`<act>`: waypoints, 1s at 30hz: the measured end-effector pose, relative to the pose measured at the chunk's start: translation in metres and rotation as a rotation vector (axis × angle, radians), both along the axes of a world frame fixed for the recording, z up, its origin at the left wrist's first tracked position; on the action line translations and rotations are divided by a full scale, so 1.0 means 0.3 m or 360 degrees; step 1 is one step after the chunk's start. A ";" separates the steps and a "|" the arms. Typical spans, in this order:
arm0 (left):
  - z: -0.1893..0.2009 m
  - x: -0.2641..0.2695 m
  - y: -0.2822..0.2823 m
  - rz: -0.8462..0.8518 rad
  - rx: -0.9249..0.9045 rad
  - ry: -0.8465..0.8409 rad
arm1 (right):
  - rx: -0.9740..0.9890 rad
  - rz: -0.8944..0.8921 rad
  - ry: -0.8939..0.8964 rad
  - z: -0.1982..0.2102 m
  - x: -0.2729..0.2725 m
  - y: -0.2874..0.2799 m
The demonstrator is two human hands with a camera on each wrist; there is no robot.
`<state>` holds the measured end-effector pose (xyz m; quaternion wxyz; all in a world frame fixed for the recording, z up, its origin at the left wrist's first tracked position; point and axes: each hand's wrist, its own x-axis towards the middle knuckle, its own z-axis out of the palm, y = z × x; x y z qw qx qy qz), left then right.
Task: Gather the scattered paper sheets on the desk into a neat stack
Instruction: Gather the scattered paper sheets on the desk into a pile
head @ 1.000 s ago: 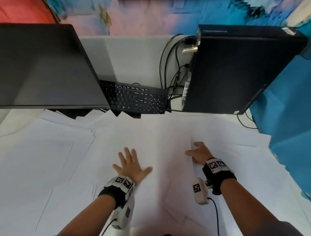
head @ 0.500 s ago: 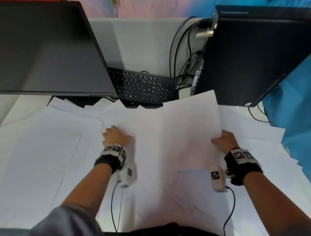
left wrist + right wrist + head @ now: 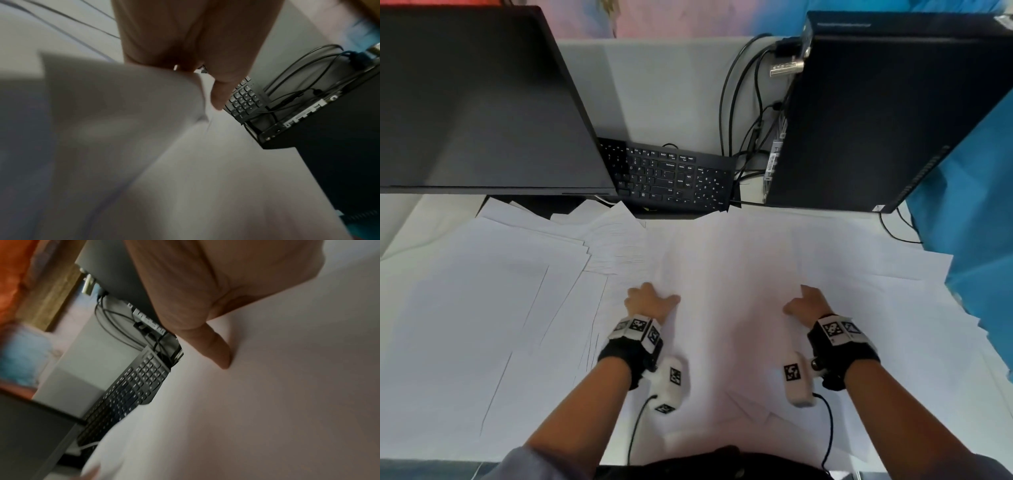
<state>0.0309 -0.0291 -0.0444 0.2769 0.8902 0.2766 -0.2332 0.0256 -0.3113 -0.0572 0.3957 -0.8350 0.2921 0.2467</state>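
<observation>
White paper sheets lie overlapping all over the desk, with more at the right. One middle sheet lies low between my hands. My left hand holds its left edge with curled fingers. In the left wrist view the thumb lies over the raised, blurred paper edge. My right hand holds the right side. Its thumb presses on top of the paper, and its fingers are hidden.
A dark monitor stands at the back left and a black keyboard behind the papers. A black computer tower with cables stands at the back right. Blue cloth hangs along the right edge.
The sheet my right hand held up half a second ago has come down flat. My left hand moved right, from the left papers to that sheet's left edge.
</observation>
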 end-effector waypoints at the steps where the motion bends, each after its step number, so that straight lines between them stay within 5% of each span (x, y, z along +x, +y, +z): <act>1: -0.001 -0.004 -0.022 0.0067 -0.0138 -0.0035 | 0.0013 0.0037 -0.0013 -0.002 0.001 0.013; 4: 0.008 0.003 -0.055 0.0295 -0.0580 -0.0101 | 0.0028 0.0213 0.0005 0.014 0.002 0.061; 9: 0.008 0.062 -0.020 0.0476 -0.0629 -0.0018 | -0.0060 0.0379 0.0031 0.053 0.003 0.076; 15: -0.078 0.138 0.091 0.0126 -0.0535 0.0171 | -0.0919 0.0529 0.0046 0.104 0.003 -0.224; 17: -0.142 0.158 0.115 0.0097 -0.0484 0.0213 | -0.0921 0.0631 0.0120 0.109 0.001 -0.318; 22: 0.007 0.109 -0.003 0.0229 -0.0581 0.0339 | -0.0899 0.0685 0.0185 0.098 0.005 -0.355; 30: -0.016 0.088 -0.049 0.0139 -0.0502 0.0095 | -0.0678 0.0683 0.0292 0.053 0.041 -0.353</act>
